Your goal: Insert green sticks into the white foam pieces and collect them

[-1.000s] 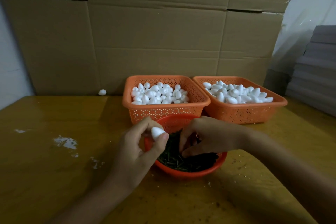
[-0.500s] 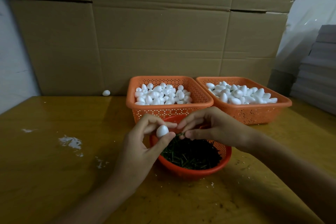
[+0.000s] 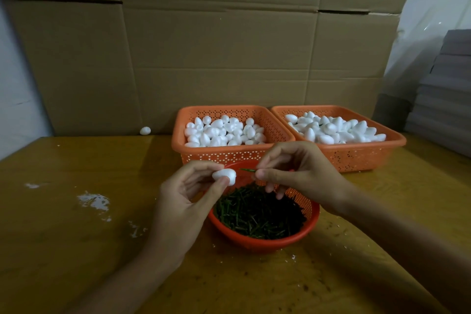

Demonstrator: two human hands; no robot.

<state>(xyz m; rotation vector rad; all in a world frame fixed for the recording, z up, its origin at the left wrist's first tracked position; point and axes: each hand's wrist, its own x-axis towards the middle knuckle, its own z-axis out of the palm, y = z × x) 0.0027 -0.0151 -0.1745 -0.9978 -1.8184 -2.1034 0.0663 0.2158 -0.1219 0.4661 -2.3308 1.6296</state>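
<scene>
between hands (image 3: 183, 201) (image 3: 300, 176), stick (image 3: 248, 170) just beside foam (image 3: 224, 176)

Green stick (image 3: 247, 170) right end hidden by right-hand fingers (image 3: 262, 175); grey stack (image 3: 448, 99) cut by edge.

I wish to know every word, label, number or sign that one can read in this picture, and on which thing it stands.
No text can be read anywhere.
The cardboard, the left basket, the right basket, the bowl and the table bear no print, label or sign.
</scene>
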